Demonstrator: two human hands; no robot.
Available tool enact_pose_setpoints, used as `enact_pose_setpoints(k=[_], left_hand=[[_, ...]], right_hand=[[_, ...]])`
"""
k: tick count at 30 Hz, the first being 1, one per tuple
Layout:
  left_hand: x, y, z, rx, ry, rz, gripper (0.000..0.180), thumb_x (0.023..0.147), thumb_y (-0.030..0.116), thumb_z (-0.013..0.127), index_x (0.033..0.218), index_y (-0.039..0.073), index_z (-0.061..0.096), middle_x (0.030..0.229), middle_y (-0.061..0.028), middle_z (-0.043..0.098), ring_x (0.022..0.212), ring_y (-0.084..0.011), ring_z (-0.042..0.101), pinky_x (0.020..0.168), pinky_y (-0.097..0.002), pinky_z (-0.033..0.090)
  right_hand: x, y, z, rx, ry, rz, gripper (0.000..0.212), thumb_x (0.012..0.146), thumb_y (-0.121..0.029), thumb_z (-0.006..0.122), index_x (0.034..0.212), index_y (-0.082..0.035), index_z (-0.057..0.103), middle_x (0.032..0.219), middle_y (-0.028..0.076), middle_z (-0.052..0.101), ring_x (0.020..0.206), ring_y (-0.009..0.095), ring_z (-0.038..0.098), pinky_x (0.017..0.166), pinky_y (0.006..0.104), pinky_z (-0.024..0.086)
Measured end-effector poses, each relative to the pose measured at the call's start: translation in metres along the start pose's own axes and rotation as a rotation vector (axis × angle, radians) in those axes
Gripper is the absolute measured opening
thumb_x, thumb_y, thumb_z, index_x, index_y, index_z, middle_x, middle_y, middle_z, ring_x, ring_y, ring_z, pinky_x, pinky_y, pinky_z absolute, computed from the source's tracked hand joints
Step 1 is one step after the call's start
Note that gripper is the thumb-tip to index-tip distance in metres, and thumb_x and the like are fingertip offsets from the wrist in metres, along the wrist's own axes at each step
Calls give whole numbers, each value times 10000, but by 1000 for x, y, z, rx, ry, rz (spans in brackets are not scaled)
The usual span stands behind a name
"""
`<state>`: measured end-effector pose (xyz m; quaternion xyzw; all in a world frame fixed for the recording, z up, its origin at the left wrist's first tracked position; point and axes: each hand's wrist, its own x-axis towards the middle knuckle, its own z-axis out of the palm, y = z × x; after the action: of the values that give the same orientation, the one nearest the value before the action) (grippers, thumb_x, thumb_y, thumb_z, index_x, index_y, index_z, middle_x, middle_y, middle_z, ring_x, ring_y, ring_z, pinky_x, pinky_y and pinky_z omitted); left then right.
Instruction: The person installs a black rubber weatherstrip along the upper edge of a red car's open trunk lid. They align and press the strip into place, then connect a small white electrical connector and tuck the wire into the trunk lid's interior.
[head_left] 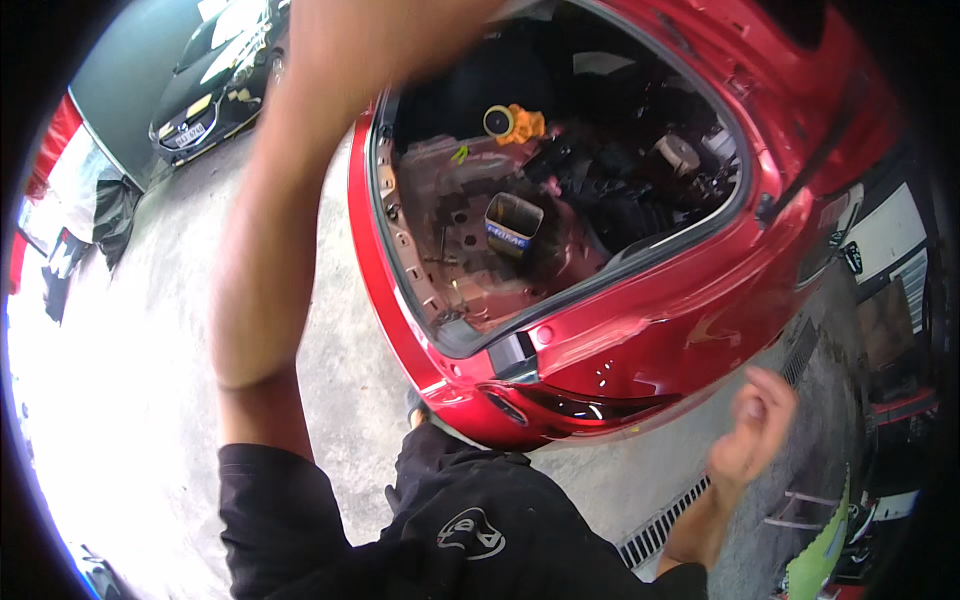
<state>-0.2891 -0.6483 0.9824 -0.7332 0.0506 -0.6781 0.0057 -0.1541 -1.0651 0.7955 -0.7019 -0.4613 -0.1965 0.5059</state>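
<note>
One left grip (pixel 400 35) is located at the upper edge of the frame, blurred and partly cut off; whether its fingers are apart or together cannot be determined. The right grip (pixel 752 428), right of center, is unclosed, fingers loosely curled, near the lower edge of the red car (pixel 640 335). The red car occupies the upper center and right; an open-topped rectangular container (pixel 510 243) stands inside its window-like opening.

The head camera, a wide fisheye, looks steeply down from above the wearer's dark shirt (pixel 500 500) and forward onto a red car body (pixel 650 345) close ahead; the left arm (pixel 265 250) lies nearest the lens, a black car (pixel 205 110) well beyond.
</note>
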Motion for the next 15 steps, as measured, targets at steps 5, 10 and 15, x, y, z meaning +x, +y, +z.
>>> enact_pose_setpoints(k=[5,10,15], left_hand=[[-229,-64,-12,-201,-676,-867,270,1051,230,749,1201,6,767,867,-45,747,783,-73,632,738,-301,544],[-481,-139,-18,-137,-1013,-1247,292,1034,278,715,1082,-6,758,950,-191,793,902,-281,787,821,-415,593],[-602,-134,44,-156,-1165,-1286,337,1005,305,688,1090,-13,763,992,-247,787,967,-452,762,885,-529,604]], right_hand=[[-13,10,113,249,-135,519,335,1029,-36,440,1305,10,624,856,6,501,731,79,425,629,243,341],[-12,20,187,67,-177,629,336,1037,-11,411,1295,10,625,853,-3,499,721,88,415,623,243,341],[-12,43,248,-313,-281,604,318,1025,-26,428,1260,21,636,778,89,527,662,149,509,572,340,422]])
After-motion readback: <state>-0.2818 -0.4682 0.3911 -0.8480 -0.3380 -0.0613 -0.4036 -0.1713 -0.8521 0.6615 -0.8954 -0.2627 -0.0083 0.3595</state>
